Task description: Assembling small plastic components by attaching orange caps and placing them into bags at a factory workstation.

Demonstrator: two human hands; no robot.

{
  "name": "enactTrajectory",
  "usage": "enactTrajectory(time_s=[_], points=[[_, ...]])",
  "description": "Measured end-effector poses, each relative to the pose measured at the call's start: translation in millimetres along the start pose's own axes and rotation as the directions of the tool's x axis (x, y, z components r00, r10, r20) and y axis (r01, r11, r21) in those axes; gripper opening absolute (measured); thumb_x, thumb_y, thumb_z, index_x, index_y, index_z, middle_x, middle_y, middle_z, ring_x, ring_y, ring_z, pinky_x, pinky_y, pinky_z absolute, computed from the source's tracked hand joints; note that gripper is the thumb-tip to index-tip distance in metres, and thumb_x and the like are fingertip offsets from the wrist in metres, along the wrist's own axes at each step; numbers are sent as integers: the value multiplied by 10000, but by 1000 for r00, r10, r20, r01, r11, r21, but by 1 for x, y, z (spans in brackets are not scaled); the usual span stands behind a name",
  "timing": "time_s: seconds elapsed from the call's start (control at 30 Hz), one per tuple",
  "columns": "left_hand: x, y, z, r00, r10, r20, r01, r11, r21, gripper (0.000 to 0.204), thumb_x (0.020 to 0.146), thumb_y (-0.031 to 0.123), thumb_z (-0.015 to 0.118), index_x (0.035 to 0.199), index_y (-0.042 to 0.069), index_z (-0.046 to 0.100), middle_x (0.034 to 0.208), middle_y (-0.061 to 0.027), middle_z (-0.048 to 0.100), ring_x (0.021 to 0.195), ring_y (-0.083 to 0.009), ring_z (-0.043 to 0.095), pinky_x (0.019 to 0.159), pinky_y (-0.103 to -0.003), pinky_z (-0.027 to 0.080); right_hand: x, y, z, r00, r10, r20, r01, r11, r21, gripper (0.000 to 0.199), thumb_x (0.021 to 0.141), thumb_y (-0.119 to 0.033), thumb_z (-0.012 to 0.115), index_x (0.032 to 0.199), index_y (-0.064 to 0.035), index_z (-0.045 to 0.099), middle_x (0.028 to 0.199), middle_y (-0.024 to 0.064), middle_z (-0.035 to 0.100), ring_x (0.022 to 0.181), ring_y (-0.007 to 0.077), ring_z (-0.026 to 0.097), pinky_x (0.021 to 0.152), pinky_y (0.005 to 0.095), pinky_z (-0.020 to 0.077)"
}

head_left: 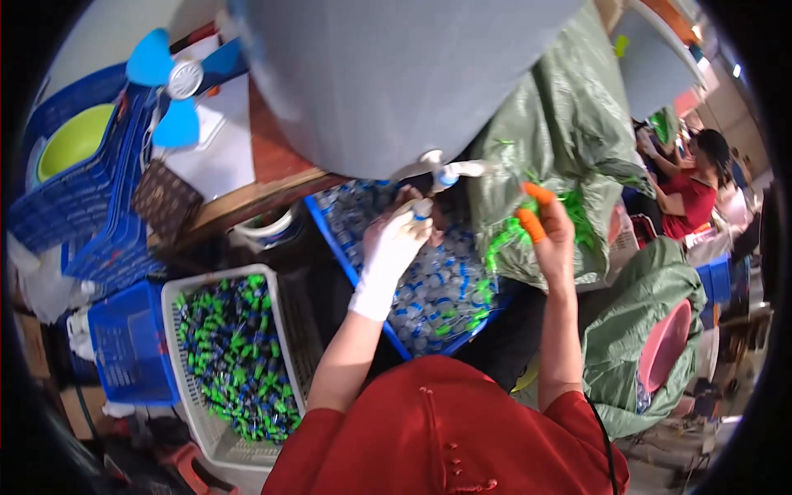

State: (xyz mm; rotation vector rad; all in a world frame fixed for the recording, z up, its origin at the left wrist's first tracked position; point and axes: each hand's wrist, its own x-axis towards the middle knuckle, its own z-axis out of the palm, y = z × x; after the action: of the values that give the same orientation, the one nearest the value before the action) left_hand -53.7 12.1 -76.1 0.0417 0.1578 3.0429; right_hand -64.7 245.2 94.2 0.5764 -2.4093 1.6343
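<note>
My left hand [399, 234], in a white glove with bare fingertips, is closed around a small clear plastic part with a blue band [421, 216]. It is over a blue crate [332, 239] heaped with similar clear, blue-banded parts [433, 280]. To its right, my right hand [546, 224] is raised in a pinch, with orange covers on thumb and forefinger. A bit of green shows between those tips, too small to name. Behind this hand, bright green plastic pieces [584, 223] lie in an opened grey-green sack [544, 124].
A big grey drum [388, 74] stands ahead, a small white-bladed fan [441, 172] at its lower edge. On the left are a blue-bladed fan [183, 81], blue crates [132, 342] and a white basket [169, 313] of green-and-blue parts. At right sits a co-worker [697, 194] in red.
</note>
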Motion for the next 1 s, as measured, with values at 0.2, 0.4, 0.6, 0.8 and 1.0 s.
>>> enactTrajectory(time_s=[0.2,0.4,0.6,0.8,1.0], points=[[13,12,-38,1000,-21,17,24,977,-214,422,1016,152,284,1368,-27,433,1369,-192,485,1230,-270,497,1043,-415,399,18,-19,27,998,37,-54,-29,989,145,384,842,-3,689,1217,-47,621,1067,33,675,893,66,588,804,238,469],[6,7,-9,965,-58,254,71,997,-40,403,1026,239,379,1388,75,447,1315,-240,505,1072,-289,538,942,-394,434,46,-4,45,977,-210,19,205,922,-329,374,828,-1,698,1192,-68,645,1070,74,692,888,148,638,811,267,488],[5,9,-1,978,-163,129,180,975,-134,379,1035,273,331,1315,92,511,1201,-247,563,909,-296,559,811,-405,458,47,-6,55,977,-211,41,213,925,-315,383,821,-22,710,1194,-85,648,1066,104,695,935,193,660,825,297,501],[-2,13,29,983,-167,74,178,966,-185,346,1032,249,353,1269,87,546,1129,-254,583,857,-314,562,751,-454,454,46,-7,53,981,-192,37,194,929,-317,388,825,-19,708,1202,-87,646,1090,105,694,966,180,662,838,299,502],[1,10,22,976,-153,158,182,964,-194,356,1035,257,341,1270,90,549,1121,-265,577,864,-327,558,763,-475,444,47,-7,55,983,-181,27,181,937,-299,356,837,-32,709,1182,-69,628,1078,118,693,963,171,662,842,298,502]])
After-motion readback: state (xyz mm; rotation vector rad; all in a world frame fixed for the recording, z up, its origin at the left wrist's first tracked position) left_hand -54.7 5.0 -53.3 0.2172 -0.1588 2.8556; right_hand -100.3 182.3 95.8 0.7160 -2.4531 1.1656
